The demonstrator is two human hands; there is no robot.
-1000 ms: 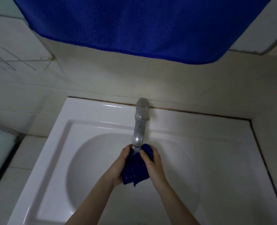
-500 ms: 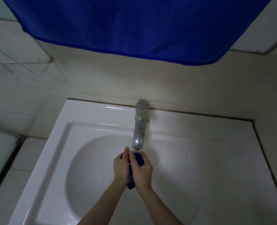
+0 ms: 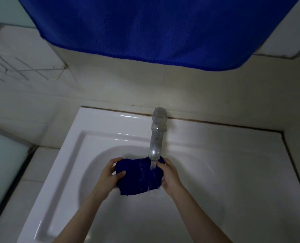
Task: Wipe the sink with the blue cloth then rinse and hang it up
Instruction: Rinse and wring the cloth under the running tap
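You are mid-rinse, your left hand (image 3: 110, 174) and right hand (image 3: 170, 176) each gripping a side of the blue cloth (image 3: 138, 176) under the running tap (image 3: 156, 137) near the sink's (image 3: 93, 137) back edge, so wringing probably comes next.

- No text, label, brand, number or sign can be read on anything in view.
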